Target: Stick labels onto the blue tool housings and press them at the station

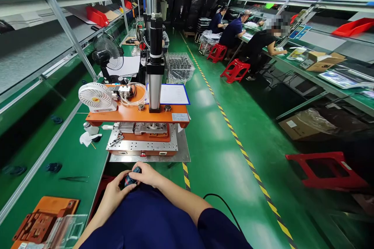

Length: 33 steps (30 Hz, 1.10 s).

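Observation:
Close to my body, both hands grip one small dark blue-black part (128,180) with a spot of red on it; its exact kind cannot be made out. My left hand (117,187) wraps it from the left side, thumb underneath. From the right, the fingers of my right hand (146,174) pinch its upper end. Just beyond my hands stands a press machine (137,114) with an orange top plate, a tall cylinder (155,42) and a perforated metal base (143,144).
A white fan (96,96) sits on the press. Tweezers (74,179), a dark part (53,167), a white spray bottle (88,138) and an orange fixture (54,206) lie on the green bench to the left. Several people sit at the right-hand benches; a red stool (325,169) stands nearer.

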Motion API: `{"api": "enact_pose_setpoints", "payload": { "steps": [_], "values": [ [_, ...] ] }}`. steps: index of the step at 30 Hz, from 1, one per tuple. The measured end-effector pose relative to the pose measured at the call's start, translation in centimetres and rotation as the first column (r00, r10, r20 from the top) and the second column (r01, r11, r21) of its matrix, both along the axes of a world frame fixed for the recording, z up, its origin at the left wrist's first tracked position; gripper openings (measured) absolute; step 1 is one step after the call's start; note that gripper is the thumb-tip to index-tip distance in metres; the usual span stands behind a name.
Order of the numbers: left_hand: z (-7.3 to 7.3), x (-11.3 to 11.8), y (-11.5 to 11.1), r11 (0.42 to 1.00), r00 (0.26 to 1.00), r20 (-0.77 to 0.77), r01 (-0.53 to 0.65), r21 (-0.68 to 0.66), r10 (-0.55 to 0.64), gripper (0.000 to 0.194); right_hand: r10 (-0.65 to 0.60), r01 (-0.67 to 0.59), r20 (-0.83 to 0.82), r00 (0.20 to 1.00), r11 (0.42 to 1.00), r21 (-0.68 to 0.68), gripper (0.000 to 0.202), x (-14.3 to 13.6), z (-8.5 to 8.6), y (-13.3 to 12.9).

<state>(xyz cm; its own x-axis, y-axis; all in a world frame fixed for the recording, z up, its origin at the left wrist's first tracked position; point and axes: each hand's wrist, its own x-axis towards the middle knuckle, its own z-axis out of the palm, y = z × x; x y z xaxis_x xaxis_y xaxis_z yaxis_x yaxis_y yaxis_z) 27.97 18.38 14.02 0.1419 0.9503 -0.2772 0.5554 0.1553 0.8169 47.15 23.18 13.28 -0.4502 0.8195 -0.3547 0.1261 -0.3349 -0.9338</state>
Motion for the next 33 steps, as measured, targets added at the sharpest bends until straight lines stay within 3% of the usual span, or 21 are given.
{"api": "enact_pose_setpoints", "payload": {
  "steps": [17,28,30,33],
  "values": [
    [0.3,0.5,0.4,1.0,0.999,-0.013,-0.029,0.0,0.029,0.054,0.005,-0.006,-0.018,1.0,1.0,-0.028,0.03,0.3,-1.1,0.2],
    [0.2,0.0,0.4,1.0,0.998,-0.057,0.006,-0.019,-0.007,0.056,0.033,-0.042,0.083,0.996,0.993,0.111,0.036,0.5,-1.9,-0.2],
    [0.0,-0.2,0.4,1.0,0.997,-0.077,0.011,-0.017,-0.012,0.059,-0.038,0.009,0.148,0.988,0.982,0.189,0.036,1.8,-1.9,0.4],
    [-0.5,-0.4,0.5,1.0,0.993,-0.119,0.012,-0.02,-0.014,0.061,-0.281,0.161,0.304,0.91,0.917,0.366,0.035,5.4,-1.9,2.8]
  ]
}}
